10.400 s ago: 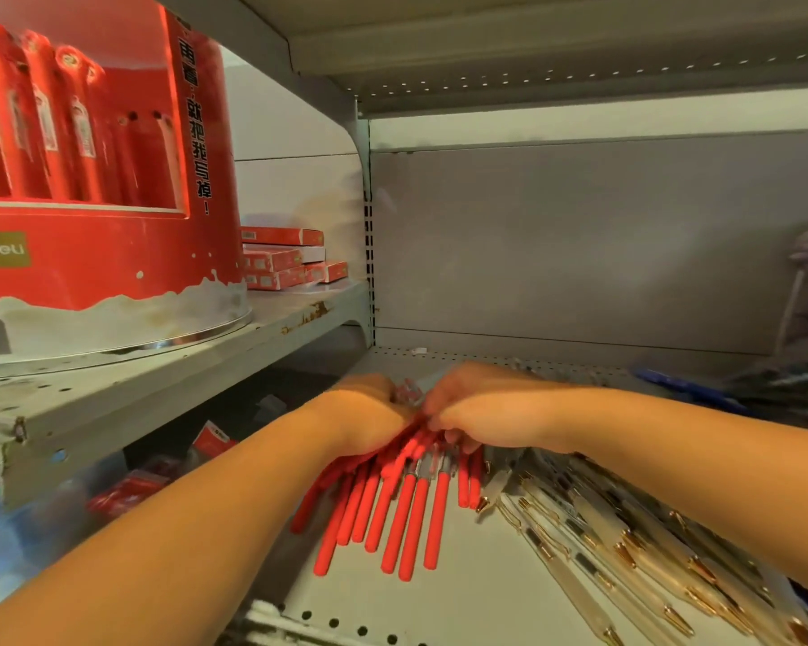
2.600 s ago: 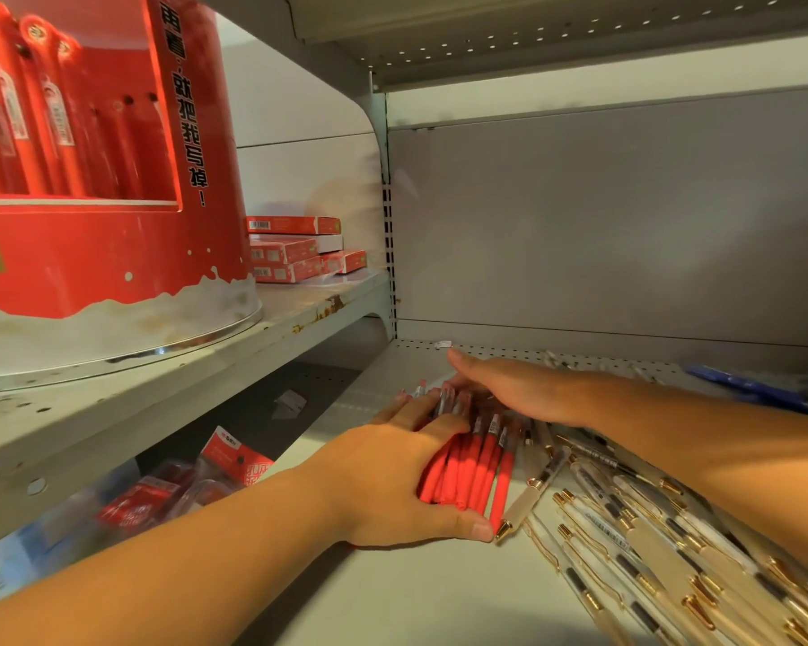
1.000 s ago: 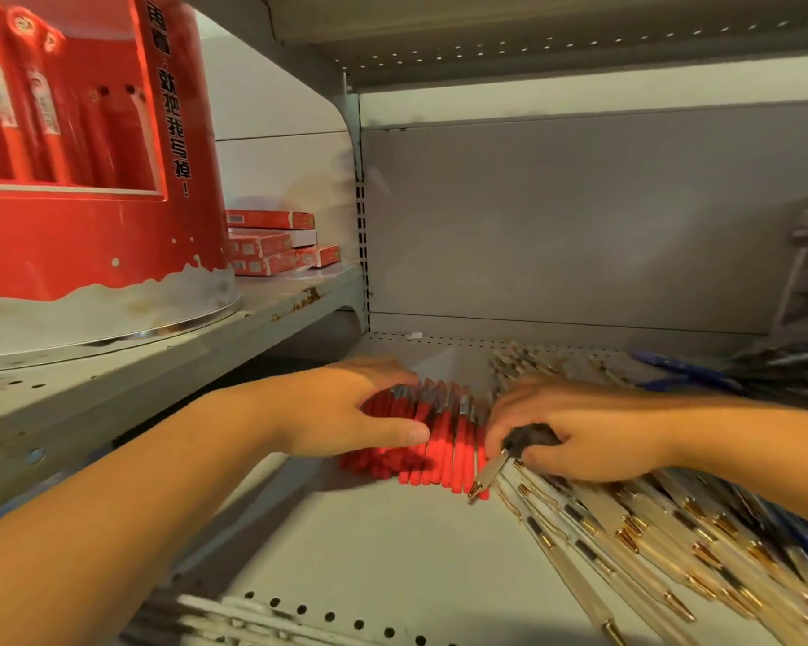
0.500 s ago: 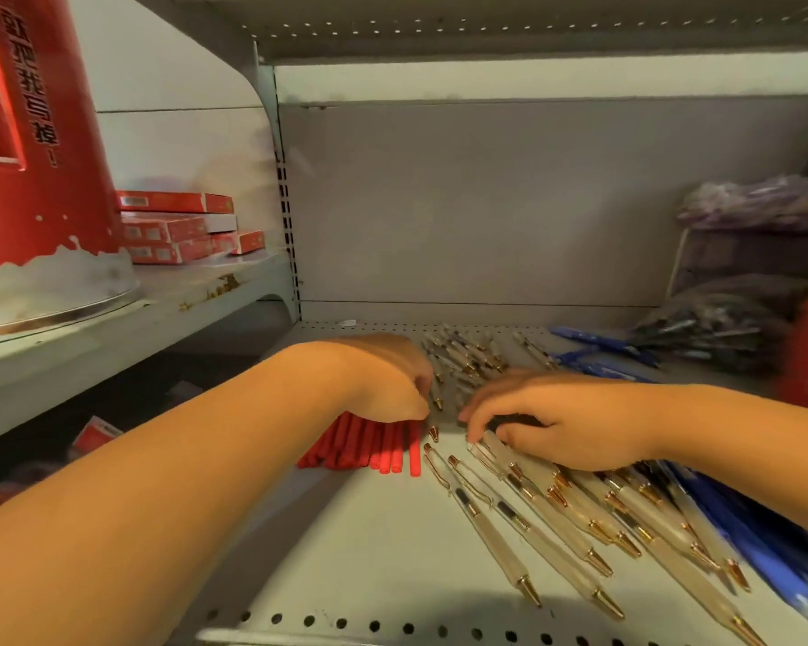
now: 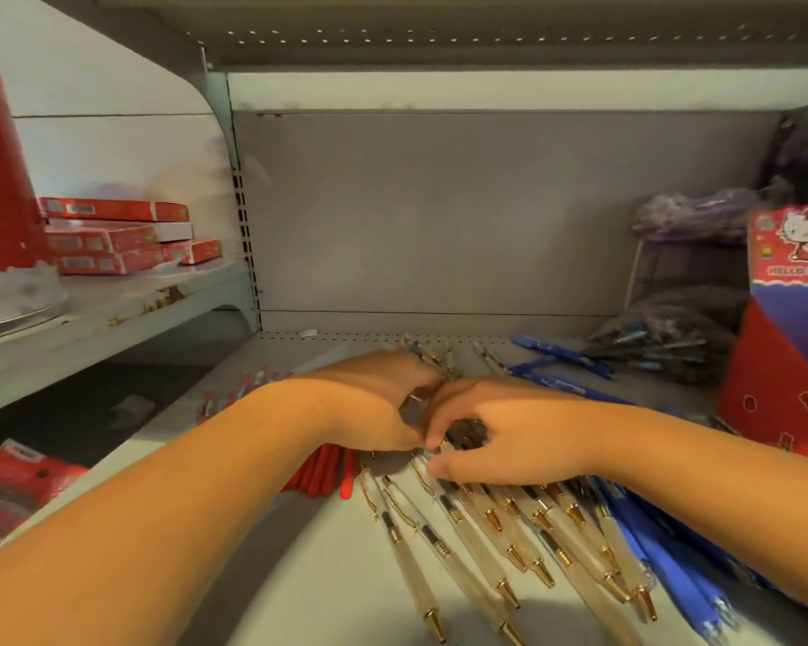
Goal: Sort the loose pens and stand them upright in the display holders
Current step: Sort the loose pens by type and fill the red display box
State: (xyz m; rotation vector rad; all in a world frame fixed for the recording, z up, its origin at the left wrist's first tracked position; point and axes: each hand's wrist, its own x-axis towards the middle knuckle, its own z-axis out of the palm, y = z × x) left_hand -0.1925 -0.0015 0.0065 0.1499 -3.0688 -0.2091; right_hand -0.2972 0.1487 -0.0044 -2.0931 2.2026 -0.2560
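At the middle of the shelf (image 5: 323,575), the fingers (image 5: 458,398) of my right hand (image 5: 509,431) curl round the top ends of the cream pens (image 5: 481,533); my left hand (image 5: 374,403) curls against it, its grip unclear to me. Red pens (image 5: 320,477) lie flat under my left wrist, blue pens (image 5: 672,575) lie rightmost

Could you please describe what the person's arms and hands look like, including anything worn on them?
The left forearm and right forearm are bare as far as the frame shows; no sleeve reaches into view. The left hand and right hand wear no gloves, and no watch, bracelet or ring is visible. The nails are too blurred to judge.
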